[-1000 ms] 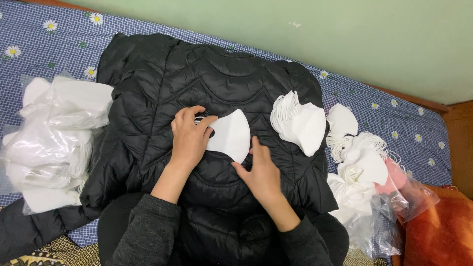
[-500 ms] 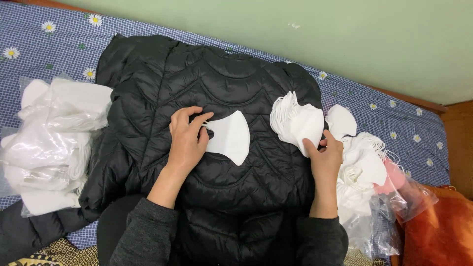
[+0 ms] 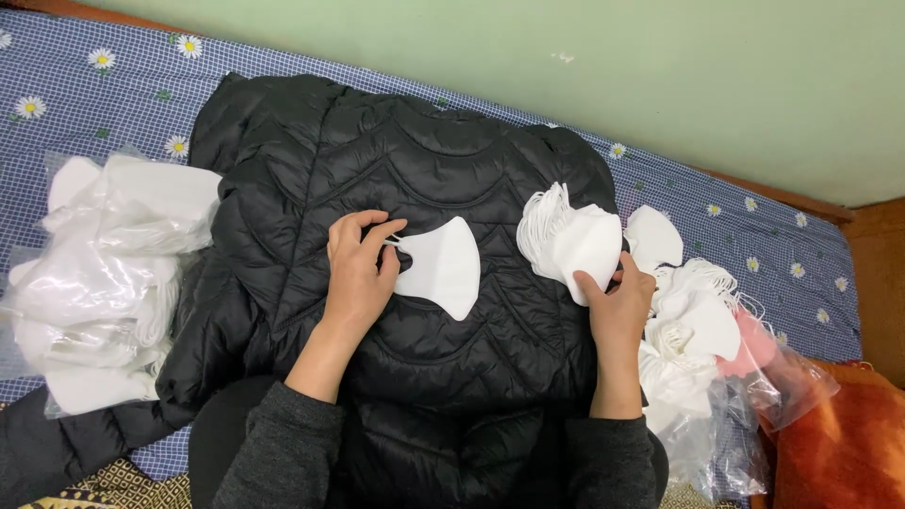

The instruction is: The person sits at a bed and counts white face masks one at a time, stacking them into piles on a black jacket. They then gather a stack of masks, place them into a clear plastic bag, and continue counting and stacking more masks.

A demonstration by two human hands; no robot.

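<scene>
- Green wall [image 3: 660, 85] fills the background from about 11 to 2 o'clock, with a bed [image 3: 85, 104] below it under a blue checked sheet printed with daisies.
- Spread over the bed's middle lies a black quilted jacket [image 3: 405, 179], which serves as the working surface.
- At the centre, a single white mask [image 3: 443, 269] lies flat on the jacket, apart from the rest.
- Left hand [image 3: 356, 273] rests at the mask's 9 o'clock edge; its fingers [image 3: 382, 231] are curled and pinch the ear loop there.
- Right hand [image 3: 617, 302] sits at 3 o'clock from the mask, thumb and fingers closed on the lower corner of the top mask in a fanned stack [image 3: 570, 236].
- By my reading, the step in hand is drawing one piece off the stack while the other hand steadies the flat one.
- Next move, as I judge it, calls for a light pull that frees only the top piece, since the pieces nest tightly and their loops could tangle.
- Loose masks [image 3: 693, 316] lie in a heap at 4 o'clock, partly over clear plastic [image 3: 792, 386] and something pink.
- Bagged masks [image 3: 94, 273] sit in a pile at 9 o'clock, at the jacket's edge.
- An orange cushion [image 3: 839, 443] shows at 5 o'clock, and a wooden frame [image 3: 877, 283] runs down at 3 o'clock.
</scene>
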